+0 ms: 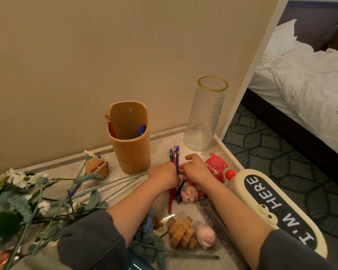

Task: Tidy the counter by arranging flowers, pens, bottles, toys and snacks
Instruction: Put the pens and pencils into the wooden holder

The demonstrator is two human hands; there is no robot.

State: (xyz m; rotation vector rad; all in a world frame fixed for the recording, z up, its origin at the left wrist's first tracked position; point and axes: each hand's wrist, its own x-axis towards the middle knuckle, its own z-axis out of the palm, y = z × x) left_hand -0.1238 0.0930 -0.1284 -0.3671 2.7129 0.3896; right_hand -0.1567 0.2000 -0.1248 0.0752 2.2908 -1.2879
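Note:
My left hand [165, 175] grips a bunch of pens and pencils [174, 155] that lie on the marble counter [160, 145], their tips pointing toward the wall. My right hand [196, 168] sits right beside them, its fingers curled at the same bunch. A wooden pen holder [132, 149] stands behind, with a red pencil [111, 126] and a blue pen [141, 129] inside. A textured glass vase [205, 117] with a gold rim stands to its right. Artificial flowers [27, 195] lie across the counter's left side.
A red bear toy [217, 166] and a red ball [230, 174] sit by the right edge, beside a cream box [277, 207] with lettering. Two pink pig toys [189, 192] [205, 236], wooden puzzles [182, 231] [97, 166] and crochet flowers [149, 221] lie around. The counter drops off at the right.

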